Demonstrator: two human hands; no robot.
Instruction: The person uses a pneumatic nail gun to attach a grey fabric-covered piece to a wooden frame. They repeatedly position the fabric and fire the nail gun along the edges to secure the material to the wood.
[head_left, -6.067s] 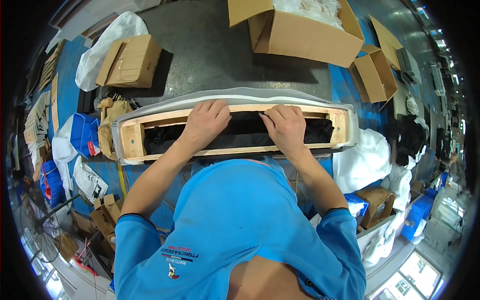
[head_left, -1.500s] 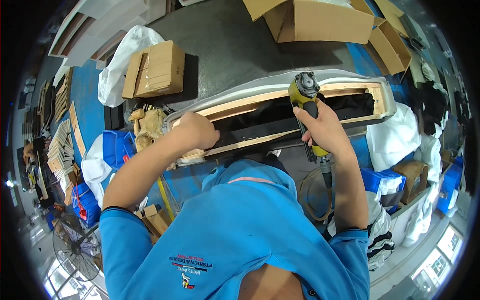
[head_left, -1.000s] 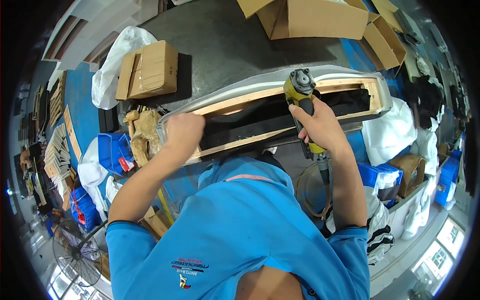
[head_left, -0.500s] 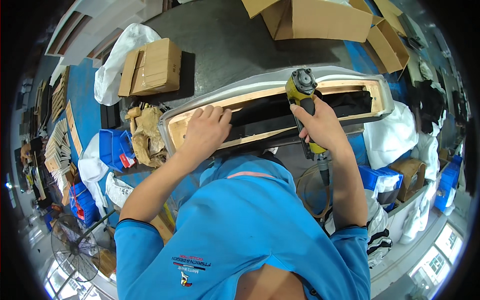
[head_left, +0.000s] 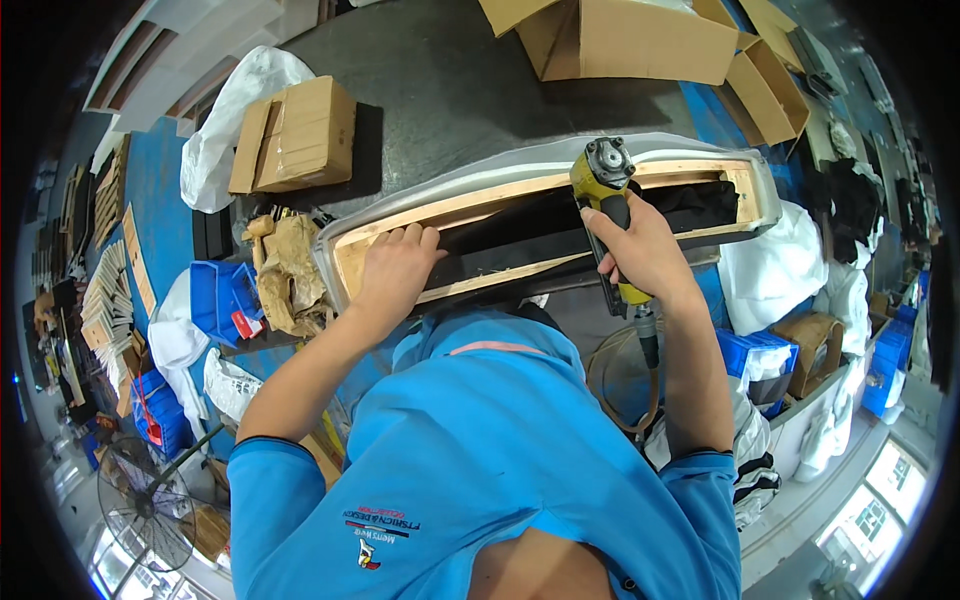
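Observation:
A long, narrow wooden frame [head_left: 540, 273] lies across in front of me, its outer sides wrapped in light grey material. Black fabric [head_left: 515, 230] spans its inside. My left hand [head_left: 395, 270] rests over the frame's left end, knuckles bent and fingers close together beside the black fabric; whatever is pinched under the fingertips is hidden. In my right hand [head_left: 645, 252] is a yellow and black air staple gun [head_left: 601, 182], held by its handle above the right half of the frame. A hose [head_left: 648, 350] runs from the lower end of the handle toward me.
A taped cardboard box [head_left: 305, 135] stands on the dark table [head_left: 440, 90] beyond the frame. Open cartons [head_left: 630, 40] sit at the far right. Left of the frame are crumpled brown paper [head_left: 290, 275] and a blue bin [head_left: 222, 300]. White bags [head_left: 770, 270] lie at right.
My left hand has shifted slightly left and toward me along the frame's end, its fingers drawn closer together. The right hand and staple gun stay nearly still. The view has shifted a little.

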